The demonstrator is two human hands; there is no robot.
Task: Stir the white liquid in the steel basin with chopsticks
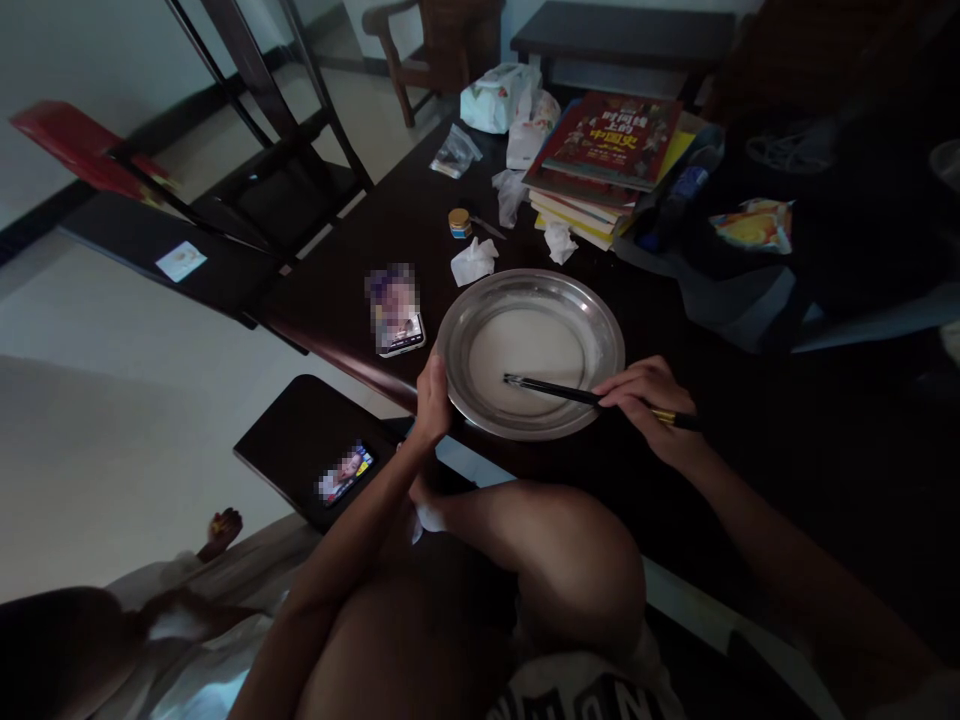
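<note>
A round metal basin (457, 395) stands near the edge of the dark table, with a pale whitish mixture (525, 345) in its bottom. My left hand (433, 398) grips the basin's left rim, fingers hidden beneath and behind it. In my right hand (651, 408) is a pair of black chopsticks (559, 390) with gold bands near the back end. Their tips dip into the pale mixture and look coated with it. Left of the basin lies a lit phone (397, 315) on the table.
Behind the basin are crumpled tissues (474, 262), a small jar (460, 223), plastic bags (499, 98) and a stack of books (607, 140). A snack packet (754, 225) lies at right. Another phone (346, 475) rests on a stool (289, 440); another person's hand (223, 527) is at lower left.
</note>
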